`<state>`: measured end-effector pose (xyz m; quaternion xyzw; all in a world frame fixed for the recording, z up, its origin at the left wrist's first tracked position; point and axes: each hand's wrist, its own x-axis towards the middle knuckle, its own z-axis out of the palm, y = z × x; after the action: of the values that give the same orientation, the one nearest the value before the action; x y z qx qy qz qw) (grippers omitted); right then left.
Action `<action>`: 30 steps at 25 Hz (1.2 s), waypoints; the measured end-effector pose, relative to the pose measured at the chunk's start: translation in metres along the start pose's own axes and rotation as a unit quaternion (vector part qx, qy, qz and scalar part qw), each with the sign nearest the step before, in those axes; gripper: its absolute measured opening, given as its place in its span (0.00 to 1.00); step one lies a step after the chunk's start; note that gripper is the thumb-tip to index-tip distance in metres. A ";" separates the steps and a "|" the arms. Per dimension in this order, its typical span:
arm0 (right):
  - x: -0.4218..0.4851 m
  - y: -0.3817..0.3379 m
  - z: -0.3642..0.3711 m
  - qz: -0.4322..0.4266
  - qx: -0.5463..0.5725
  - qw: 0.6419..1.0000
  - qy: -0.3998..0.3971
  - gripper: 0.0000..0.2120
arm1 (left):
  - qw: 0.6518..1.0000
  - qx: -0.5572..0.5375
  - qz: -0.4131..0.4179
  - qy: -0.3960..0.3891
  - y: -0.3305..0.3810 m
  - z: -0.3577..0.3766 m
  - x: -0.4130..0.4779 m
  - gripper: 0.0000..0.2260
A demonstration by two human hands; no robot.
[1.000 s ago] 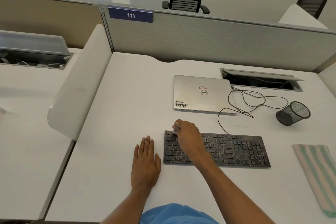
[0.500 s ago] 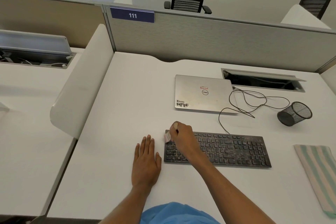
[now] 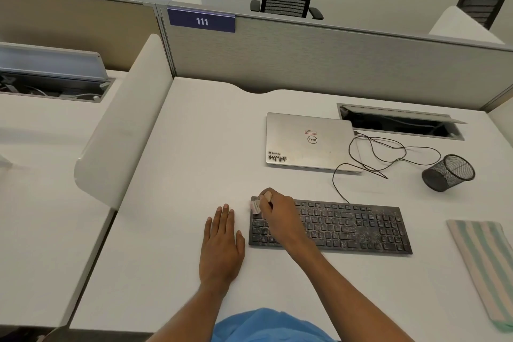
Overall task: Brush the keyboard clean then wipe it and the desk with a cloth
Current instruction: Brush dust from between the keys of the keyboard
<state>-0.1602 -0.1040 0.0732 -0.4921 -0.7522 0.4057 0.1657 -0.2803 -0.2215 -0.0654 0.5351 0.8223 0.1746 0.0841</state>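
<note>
Right hand (image 3: 280, 216) over the far-left corner of a dust-flecked flat black keyboard (image 3: 347, 228), fingers curled in, pinching a small pale brush (image 3: 255, 206) at the corner keys. Left hand (image 3: 222, 241) palm-down on the white desk (image 3: 194, 147) just left of the keyboard, fingers straight and together, holding nothing. Green-and-cream striped cloth (image 3: 483, 258) flat at the desk's right edge, well apart from the keyboard. Closed silver laptop (image 3: 308, 141) behind it; black wire-mesh cup (image 3: 448, 173) on its side to the right; thin black cable (image 3: 333, 179) loops between them.
</note>
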 end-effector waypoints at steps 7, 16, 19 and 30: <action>-0.001 -0.001 -0.011 0.001 0.047 0.998 0.048 0.15 | 1.000 0.000 -0.001 -0.001 0.001 -0.001 -0.001 0.28; 0.004 -0.006 0.004 -0.041 0.016 0.999 -0.026 0.09 | 1.000 0.007 -0.006 -0.006 0.000 -0.001 0.000 0.29; 0.003 0.000 0.003 -0.025 -0.049 0.998 -0.027 0.10 | 1.000 0.003 -0.006 -0.009 0.000 0.000 0.000 0.29; 0.009 -0.004 0.003 -0.018 -0.064 0.997 -0.040 0.10 | 1.000 0.000 -0.005 -0.005 0.001 -0.003 0.000 0.28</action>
<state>-0.1679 -0.0984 0.0732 -0.4717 -0.7913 0.3729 0.1108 -0.2799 -0.2216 -0.0623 0.5316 0.8247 0.1710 0.0894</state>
